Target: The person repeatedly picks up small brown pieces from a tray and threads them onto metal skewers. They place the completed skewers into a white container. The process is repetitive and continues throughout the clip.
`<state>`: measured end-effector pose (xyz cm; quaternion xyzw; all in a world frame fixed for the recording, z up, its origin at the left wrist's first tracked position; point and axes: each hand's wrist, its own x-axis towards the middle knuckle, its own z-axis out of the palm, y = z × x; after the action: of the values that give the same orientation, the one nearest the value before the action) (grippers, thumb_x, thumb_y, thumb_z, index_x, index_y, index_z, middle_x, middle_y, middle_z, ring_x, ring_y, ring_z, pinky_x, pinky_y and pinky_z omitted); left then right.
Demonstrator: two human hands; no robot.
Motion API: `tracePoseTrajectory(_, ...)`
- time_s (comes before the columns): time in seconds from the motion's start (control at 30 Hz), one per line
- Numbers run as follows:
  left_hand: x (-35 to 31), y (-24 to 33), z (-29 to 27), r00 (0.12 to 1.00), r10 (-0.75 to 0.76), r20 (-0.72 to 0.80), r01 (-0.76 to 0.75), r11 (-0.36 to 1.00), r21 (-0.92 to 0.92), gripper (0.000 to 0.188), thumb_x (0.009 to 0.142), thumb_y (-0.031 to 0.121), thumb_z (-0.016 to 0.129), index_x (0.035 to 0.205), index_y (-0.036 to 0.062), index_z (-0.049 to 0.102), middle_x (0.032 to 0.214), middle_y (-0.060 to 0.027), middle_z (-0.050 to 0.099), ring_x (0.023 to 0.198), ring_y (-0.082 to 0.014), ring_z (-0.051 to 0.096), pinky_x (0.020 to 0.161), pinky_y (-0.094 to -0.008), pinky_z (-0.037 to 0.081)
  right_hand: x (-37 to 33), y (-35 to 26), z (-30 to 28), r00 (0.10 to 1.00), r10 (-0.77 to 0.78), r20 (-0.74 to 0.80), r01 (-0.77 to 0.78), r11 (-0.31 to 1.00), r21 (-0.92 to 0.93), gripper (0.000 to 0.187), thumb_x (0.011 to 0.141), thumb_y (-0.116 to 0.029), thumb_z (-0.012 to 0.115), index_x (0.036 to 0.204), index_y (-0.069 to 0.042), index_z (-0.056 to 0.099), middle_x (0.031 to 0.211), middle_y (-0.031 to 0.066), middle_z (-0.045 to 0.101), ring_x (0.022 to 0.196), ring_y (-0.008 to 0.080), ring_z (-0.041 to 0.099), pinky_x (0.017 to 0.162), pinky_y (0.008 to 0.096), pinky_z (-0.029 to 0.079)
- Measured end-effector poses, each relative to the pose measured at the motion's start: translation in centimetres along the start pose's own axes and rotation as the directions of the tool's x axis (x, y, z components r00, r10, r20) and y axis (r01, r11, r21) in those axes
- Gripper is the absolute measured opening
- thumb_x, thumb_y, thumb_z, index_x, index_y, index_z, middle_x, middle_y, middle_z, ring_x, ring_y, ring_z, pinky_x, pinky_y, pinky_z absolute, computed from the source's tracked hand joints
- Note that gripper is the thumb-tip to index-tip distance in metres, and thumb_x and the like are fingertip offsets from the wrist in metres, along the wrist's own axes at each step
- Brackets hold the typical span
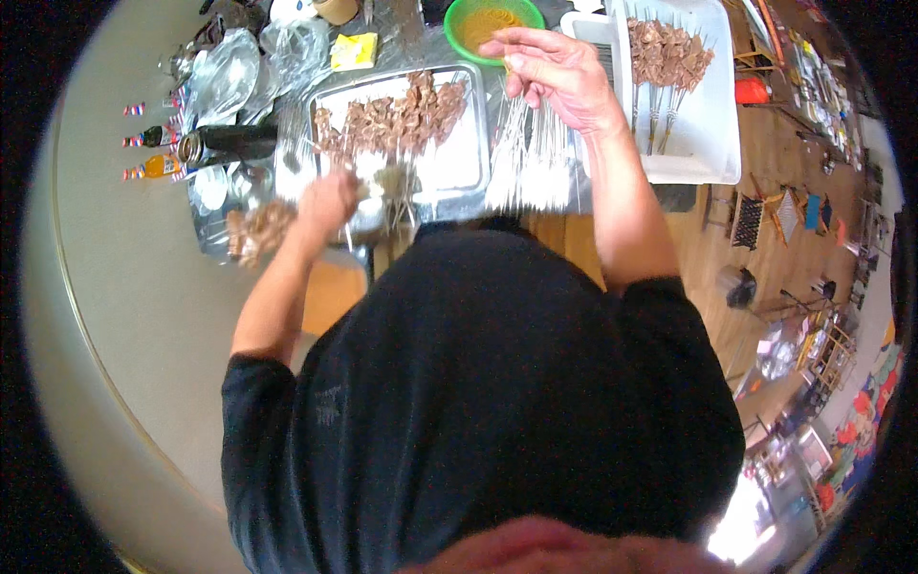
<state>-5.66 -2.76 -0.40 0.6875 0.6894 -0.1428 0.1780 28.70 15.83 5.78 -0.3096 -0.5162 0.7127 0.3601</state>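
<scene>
My left hand (330,201), smeared by motion, is closed around the sticks of a bundle of meat skewers (258,231). The brown meat points out to the left, and pale blurred stick ends show on the other side of the fist. Raised beside a green bowl (524,10) of yellow-brown stuff, my right hand (559,77) pinches thumb and fingers together. Something small and yellowish shows at the fingertips, too small to name. Between my hands a metal tray (475,143) carries many meat skewers (402,115), sticks toward me.
Bare thin sticks (531,158) lie below my right hand. A white plastic bin (717,153) at the right holds bundled meat skewers (669,57). To the left are a dark jar (229,142), clear plastic bags (227,77) and a yellow packet (354,52).
</scene>
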Motion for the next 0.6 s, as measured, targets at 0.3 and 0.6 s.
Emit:
tracePoseTrajectory(0.3,2.4,8.3,-11.0,0.963,0.262,-0.059,-0.225,0.669,-0.709,0.031,0.102,0.028,0.061,0.090,0.0006,0.071,0.059,-0.0086,0.054,0.059,-0.0125,0.046,0.059,-0.0335,0.044,-3.2,-2.9,5.9,0.977,-0.044,0.210,0.171,0.750,-0.639,0.044,0.086,-0.011,0.079,0.128,-0.004,0.066,0.080,0.0030,0.071,0.070,0.0050,0.061,0.062,0.0237,0.050)
tracePoseTrajectory(0.6,4.5,9.3,-15.8,0.926,0.361,0.110,-0.041,0.385,-0.922,0.025,0.102,0.028,0.063,0.101,0.0051,0.071,0.080,0.0024,0.069,0.058,-0.0038,0.047,0.051,-0.0216,0.036,-8.1,5.2,7.1,0.994,-0.109,0.025,0.110,0.909,-0.401,0.016,0.098,-0.009,0.063,0.103,0.004,0.072,0.087,0.0074,0.072,0.074,0.0120,0.069,0.067,0.0269,0.055)
